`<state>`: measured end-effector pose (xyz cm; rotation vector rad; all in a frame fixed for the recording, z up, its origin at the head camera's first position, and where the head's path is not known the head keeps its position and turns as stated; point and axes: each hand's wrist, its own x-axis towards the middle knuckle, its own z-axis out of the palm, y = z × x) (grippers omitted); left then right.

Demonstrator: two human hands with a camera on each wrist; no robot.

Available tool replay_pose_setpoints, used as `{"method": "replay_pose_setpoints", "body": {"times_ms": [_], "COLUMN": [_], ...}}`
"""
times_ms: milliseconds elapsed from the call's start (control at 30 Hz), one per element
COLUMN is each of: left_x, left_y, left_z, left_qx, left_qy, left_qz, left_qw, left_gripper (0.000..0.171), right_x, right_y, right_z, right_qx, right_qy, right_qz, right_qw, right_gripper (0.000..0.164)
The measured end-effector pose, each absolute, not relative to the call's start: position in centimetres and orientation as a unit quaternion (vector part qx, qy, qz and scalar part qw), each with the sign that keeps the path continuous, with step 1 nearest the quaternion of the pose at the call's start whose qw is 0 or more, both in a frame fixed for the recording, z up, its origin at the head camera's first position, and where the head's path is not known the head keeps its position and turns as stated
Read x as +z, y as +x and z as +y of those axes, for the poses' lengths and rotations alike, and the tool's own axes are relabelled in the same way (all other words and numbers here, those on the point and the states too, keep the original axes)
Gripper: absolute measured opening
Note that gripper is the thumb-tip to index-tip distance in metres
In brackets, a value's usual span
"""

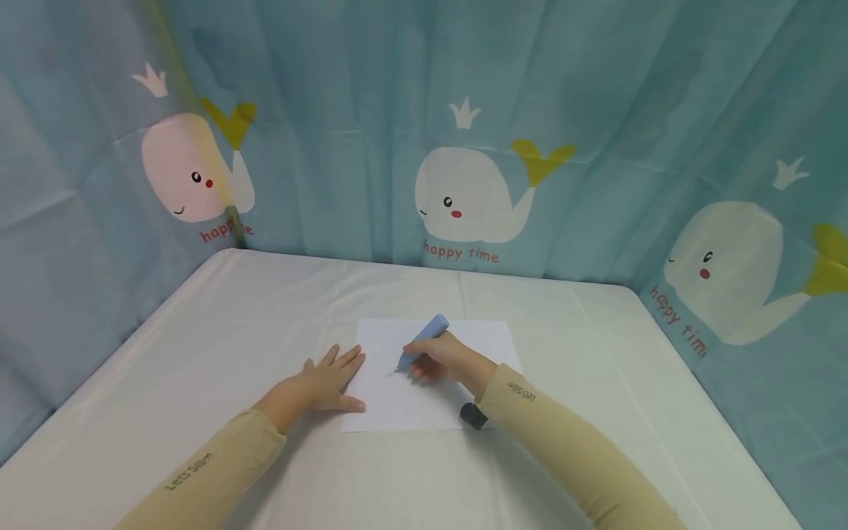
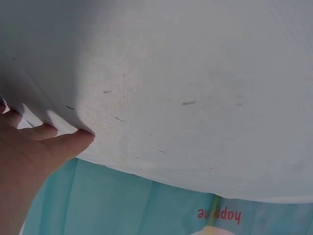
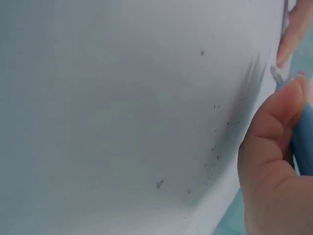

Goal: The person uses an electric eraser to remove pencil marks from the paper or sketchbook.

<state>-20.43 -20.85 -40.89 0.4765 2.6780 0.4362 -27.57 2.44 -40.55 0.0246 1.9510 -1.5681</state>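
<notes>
A sheet of white paper lies on the table. My right hand pinches a thick blue marker, its tip down at the paper beside a short faint stroke. In the right wrist view, thumb and fingers wrap round the blue marker. My left hand rests with spread fingers at the paper's left edge, holding nothing. The left wrist view shows part of that left hand against the white surface. A dark cap lies on the paper's lower right, next to the right sleeve.
The table has a white cover with small dark marks seen up close. Behind and at both sides hangs a blue curtain with whale prints. Beige sleeves cover both forearms.
</notes>
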Motion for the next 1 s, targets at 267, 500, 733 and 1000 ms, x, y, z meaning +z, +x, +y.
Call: {"method": "replay_pose_setpoints", "body": {"times_ms": [267, 500, 733, 1000], "left_x": [-40.64, -40.46, -40.19, -40.04], "left_y": [-20.35, -20.19, -19.99, -19.91], "left_z": [-20.72, -20.61, -20.62, -20.61], "left_qx": [0.152, 0.154, 0.154, 0.157], "left_qy": [0.17, 0.162, 0.162, 0.161], "left_qz": [0.956, 0.956, 0.956, 0.955], "left_qw": [0.186, 0.188, 0.19, 0.192], "left_gripper": [0.096, 0.096, 0.096, 0.095], "right_x": [-40.88, -40.99, -40.88, -40.9], "right_y": [-27.5, -27.34, -27.34, -27.37], "right_z": [1.9, 1.51, 1.78, 1.75], "right_qx": [-0.631, -0.64, -0.619, -0.616], "right_qy": [0.053, 0.071, 0.038, 0.023], "right_qz": [0.72, 0.717, 0.724, 0.724], "right_qw": [0.284, 0.267, 0.303, 0.309], "right_gripper": [0.02, 0.022, 0.021, 0.024]}}
